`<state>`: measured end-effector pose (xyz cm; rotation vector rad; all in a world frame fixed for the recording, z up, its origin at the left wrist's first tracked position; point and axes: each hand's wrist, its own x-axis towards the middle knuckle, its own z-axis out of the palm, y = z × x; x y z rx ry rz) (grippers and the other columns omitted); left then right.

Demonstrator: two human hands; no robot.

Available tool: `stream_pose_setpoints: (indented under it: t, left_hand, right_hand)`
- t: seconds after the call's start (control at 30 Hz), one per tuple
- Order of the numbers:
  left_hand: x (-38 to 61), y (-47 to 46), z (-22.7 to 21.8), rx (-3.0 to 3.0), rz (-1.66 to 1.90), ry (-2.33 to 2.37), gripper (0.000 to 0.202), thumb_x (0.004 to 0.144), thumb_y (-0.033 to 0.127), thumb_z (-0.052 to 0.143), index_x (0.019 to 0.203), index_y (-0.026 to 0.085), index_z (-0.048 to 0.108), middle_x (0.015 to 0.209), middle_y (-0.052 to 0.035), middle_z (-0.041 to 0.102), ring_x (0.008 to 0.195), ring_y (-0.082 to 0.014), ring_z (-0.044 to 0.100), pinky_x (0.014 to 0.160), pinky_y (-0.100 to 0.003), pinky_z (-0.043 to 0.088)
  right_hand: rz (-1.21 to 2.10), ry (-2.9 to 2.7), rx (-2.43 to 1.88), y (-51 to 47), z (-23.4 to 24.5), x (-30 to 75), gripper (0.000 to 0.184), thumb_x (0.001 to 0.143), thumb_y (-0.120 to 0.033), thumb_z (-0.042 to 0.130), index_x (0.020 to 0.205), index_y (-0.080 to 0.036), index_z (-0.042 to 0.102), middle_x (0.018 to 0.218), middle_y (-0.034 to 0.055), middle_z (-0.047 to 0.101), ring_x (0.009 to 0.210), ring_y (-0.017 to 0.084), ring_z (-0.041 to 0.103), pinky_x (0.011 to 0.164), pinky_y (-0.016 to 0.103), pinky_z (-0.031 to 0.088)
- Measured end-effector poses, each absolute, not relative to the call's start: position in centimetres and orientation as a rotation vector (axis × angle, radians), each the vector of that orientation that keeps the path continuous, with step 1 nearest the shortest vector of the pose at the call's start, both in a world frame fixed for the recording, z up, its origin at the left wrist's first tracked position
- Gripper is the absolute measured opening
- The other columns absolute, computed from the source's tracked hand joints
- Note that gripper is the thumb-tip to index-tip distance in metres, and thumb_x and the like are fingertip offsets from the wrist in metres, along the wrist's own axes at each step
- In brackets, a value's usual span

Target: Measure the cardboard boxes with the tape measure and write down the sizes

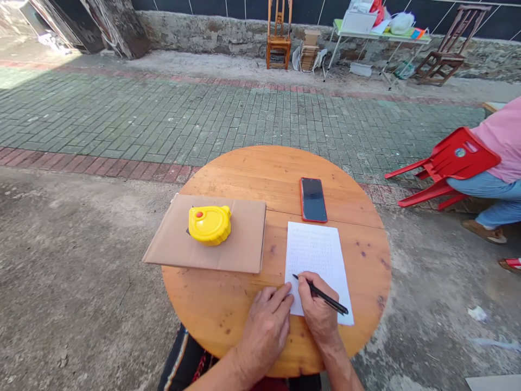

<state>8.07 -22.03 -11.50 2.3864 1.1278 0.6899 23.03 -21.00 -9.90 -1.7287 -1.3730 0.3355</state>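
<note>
Pinched in the fingers of my right hand (319, 315) is a black pen (331, 302), its tip close to the lower left part of a white sheet of paper (340, 288). Rows of small handwriting cover much of the sheet. My left hand (266, 323) lies flat on the wooden table, fingers stretched out, with the fingertips at the paper's lower left edge. Left of the paper, a yellow tape measure (209, 224) with a red button rests on a flat cardboard piece (246, 239). Beyond the paper lies a phone (313, 200) with a red case, its screen dark.
The round wooden table (260, 168) stands in front of me. At right, a person in a pink top (500, 141) sits on a red plastic chair (459, 155). A wooden chair (279, 43) and a folding table (380, 37) holding bags stand along the far wall.
</note>
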Motion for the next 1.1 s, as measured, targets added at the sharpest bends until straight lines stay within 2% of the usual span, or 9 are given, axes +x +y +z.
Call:
stream_pose_setpoints:
  t: [1.1]
  left_hand:
    - [8.10, -21.83, -11.08, 2.361, 0.733, 1.115, 0.035, 0.084, 0.001, 0.050, 0.114, 0.013, 0.064, 0.129, -0.0096, 0.065, 0.095, -0.0247, 0.054, 0.083, -0.043, 0.057]
  right_hand:
    - [0.328, -1.360, -1.718, -21.22, -10.30, 23.16, 0.019, 0.092, -0.024, 0.053, 0.077, -0.019, 0.063, 0.064, -0.0020, 0.066, 0.056, 0.012, 0.059, 0.057, 0.021, 0.049]
